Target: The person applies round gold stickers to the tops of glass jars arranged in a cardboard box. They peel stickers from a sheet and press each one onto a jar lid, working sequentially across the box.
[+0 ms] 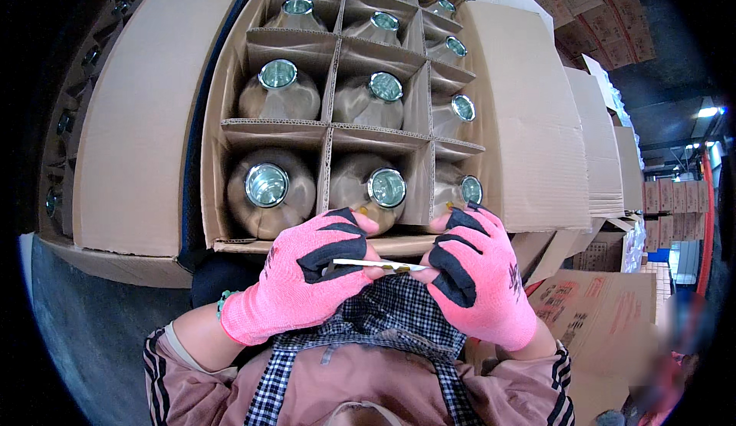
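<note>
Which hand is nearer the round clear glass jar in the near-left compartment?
Left: the pink-gloved left hand is just in front of the jar; the matching right hand is farther right.

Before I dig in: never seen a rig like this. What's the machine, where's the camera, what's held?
There's no machine: a person works with their own two hands. The only picture comes from a wide fisheye camera worn on the head, looking down, so straight edges bend and picture left is the person's left. The left hand and right hand, both in pink-and-black gloves, pinch a thin white strip between them; I can't tell exactly what it is. Just beyond stands an open carton, split by cardboard dividers, with clear glass jars in its compartments, mouths up.
</note>
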Action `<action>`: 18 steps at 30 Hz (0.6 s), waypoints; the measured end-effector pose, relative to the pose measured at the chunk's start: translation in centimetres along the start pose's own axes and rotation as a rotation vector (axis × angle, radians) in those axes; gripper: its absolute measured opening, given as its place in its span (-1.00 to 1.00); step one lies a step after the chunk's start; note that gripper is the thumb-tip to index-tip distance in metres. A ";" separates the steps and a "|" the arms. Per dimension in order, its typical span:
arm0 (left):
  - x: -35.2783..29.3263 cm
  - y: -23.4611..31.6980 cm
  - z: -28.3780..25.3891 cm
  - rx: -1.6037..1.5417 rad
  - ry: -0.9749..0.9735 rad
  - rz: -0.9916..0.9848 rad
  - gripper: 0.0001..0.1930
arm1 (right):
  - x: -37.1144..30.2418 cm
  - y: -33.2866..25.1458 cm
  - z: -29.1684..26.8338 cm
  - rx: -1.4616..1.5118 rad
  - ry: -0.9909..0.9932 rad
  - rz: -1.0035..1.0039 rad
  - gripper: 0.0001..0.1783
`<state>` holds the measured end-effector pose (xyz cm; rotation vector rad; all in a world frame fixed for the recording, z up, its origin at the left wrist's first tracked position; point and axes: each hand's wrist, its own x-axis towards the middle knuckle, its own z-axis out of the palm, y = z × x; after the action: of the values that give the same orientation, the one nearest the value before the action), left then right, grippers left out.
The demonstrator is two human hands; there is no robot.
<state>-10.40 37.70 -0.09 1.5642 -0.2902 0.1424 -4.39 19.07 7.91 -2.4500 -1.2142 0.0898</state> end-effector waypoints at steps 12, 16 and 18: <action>-0.5 0.8 0.7 -0.332 0.122 -0.289 -0.88 | -0.6 -0.6 -0.6 -0.245 0.148 -0.237 -0.76; -0.7 0.8 0.7 -0.412 0.136 -0.337 -0.86 | -0.7 -0.3 -0.5 -0.217 0.123 -0.259 -0.83; -0.7 1.0 0.6 -0.387 0.103 -0.439 -0.84 | -0.4 -0.9 -1.0 -0.131 0.100 -0.215 -0.83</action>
<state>-11.39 37.14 0.63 1.1976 0.1075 -0.1678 -5.05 18.92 9.08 -2.3825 -1.4697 -0.1758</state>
